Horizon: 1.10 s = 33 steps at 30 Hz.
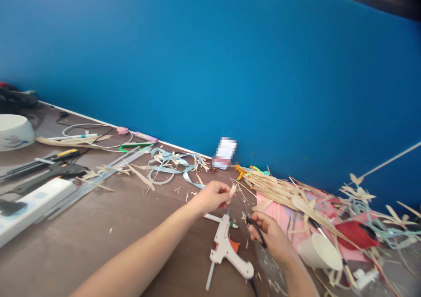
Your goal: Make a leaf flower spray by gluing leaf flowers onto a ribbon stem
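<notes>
My left hand [213, 198] pinches a small pale piece of dried leaf strip [232, 192] between thumb and fingertips. In my right hand [271, 235] is a pair of scissors [259, 232] with black handles, its thin blades pointing up and away beside the pinched piece. Whether the blades touch the piece, I cannot tell. Just below both hands, a white hot glue gun [222, 240] with an orange trigger lies on the brown table [131, 244], a clear glue stick poking from its back. Small pale clippings are scattered around the scissors.
Pale leaf strips [279, 189] are heaped over pink paper at right, with a white paper cup [320, 251] and red roll [357, 235]. Light blue ribbon [190, 176], clear glue sticks [108, 174] and a white power strip [39, 205] lie left. A blue wall [197, 69] rises behind.
</notes>
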Tool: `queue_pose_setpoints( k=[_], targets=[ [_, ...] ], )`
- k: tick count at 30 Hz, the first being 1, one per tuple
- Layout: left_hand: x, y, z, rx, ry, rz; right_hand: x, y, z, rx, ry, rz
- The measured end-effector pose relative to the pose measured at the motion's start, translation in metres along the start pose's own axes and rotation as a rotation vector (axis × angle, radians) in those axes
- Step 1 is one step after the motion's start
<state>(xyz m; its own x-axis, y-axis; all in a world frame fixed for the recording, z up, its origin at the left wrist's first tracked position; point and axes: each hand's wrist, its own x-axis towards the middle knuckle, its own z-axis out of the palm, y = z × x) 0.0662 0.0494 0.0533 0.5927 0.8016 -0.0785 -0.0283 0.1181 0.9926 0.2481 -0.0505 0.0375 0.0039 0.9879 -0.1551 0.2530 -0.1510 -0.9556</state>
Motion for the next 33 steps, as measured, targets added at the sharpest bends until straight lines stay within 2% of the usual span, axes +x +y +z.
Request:
queue_pose_setpoints(
  k=[5,10,19,26,29,33],
  targets=[
    [-0.0006,0.0014,-0.0101,0.147,-0.037,-0.035,-0.0005,0.002,-0.001,0.007,-0.064,0.023],
    [-0.0017,0.0023,-0.0117,0.196,-0.081,-0.063,-0.002,-0.0001,-0.0005,-0.009,-0.098,0.022],
    [-0.0016,0.0028,-0.0105,0.11,-0.119,-0.1,0.0004,0.0053,0.0005,-0.025,-0.073,0.043],
    [0.0007,0.0009,-0.0124,0.059,-0.13,-0.122,0.0003,-0.0013,0.0016,-0.045,-0.039,0.097],
    [0.0008,0.0026,-0.0105,-0.005,-0.097,-0.146,0.0008,-0.0013,0.0014,-0.059,0.014,0.072],
    [0.0006,0.0043,-0.0048,-0.209,0.019,-0.18,0.0034,0.0015,0.0034,-0.055,0.049,-0.031]
  ],
)
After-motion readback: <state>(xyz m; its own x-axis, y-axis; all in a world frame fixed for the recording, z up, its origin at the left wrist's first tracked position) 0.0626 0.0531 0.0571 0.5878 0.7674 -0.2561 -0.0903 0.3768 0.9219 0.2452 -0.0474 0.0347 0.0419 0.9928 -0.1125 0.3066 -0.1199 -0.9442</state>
